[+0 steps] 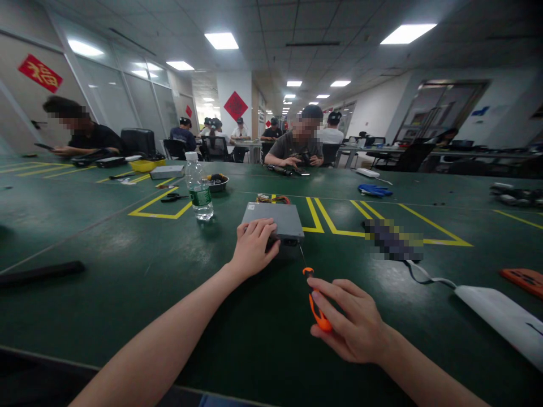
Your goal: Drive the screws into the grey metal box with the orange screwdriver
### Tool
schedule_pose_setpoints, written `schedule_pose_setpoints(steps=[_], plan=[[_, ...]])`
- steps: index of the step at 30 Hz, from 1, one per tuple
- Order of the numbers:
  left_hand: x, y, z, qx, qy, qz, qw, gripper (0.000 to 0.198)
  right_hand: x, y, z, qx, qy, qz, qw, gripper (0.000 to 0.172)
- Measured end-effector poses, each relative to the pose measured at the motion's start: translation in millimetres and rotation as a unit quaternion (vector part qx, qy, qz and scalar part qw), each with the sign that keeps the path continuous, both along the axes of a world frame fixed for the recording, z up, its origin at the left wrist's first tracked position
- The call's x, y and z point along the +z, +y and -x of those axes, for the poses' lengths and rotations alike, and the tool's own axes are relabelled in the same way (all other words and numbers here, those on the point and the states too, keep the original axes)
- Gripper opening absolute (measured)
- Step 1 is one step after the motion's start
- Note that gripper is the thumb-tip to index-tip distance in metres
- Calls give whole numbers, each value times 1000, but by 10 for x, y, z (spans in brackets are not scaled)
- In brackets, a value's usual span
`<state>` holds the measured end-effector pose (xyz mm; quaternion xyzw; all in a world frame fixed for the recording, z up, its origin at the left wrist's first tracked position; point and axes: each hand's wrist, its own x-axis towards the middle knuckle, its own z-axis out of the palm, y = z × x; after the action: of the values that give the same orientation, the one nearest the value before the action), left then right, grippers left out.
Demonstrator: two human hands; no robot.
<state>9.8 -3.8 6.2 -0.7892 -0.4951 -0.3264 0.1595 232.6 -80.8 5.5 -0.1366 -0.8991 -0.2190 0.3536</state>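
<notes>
A grey metal computer power supply [280, 217] lies flat on the green table, its bundle of coloured cables [274, 199] at the far side. My left hand [257, 243] grips its near left corner, fingers on the top face and thumb at the front near the socket. In my right hand [350, 319] is a screwdriver [319, 316] with an orange and black handle, held between thumb and fingers. Its thin shaft points away from me, and the tip is at the power supply's near right corner. Whether the tip sits in a screw is too small to tell.
A water bottle [198, 189] stands left of the power supply, with a metal bowl [218, 182] behind it. Blue gloves [374, 190] lie at the back right. A white power strip [500, 316] with a cable is at right. A person [299, 141] sits opposite.
</notes>
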Motion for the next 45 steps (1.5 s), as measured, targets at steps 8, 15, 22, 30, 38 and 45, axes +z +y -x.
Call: schedule_pose_setpoints(steps=[8,15,22,30,38,45], plan=[[-6,0,1,1,0,0,1000,28,-35,-11,-6,5,12,52,999,24],[-11,3,4,0,0,-2,1000,27,-13,12,-14,5,-21,19,1000,25],[-10,2,11,0,3,4,1000,28,-45,4,20,22,13,27,999,14],[-5,1,7,-5,-1,-1,1000,27,35,-38,70,-28,-28,-27,999,20],[0,-3,6,-4,0,3,1000,27,-33,-51,72,-57,-16,-70,996,14],[17,-14,3,-2,-2,3,1000,27,-5,-105,150,-117,-24,-81,990,30]])
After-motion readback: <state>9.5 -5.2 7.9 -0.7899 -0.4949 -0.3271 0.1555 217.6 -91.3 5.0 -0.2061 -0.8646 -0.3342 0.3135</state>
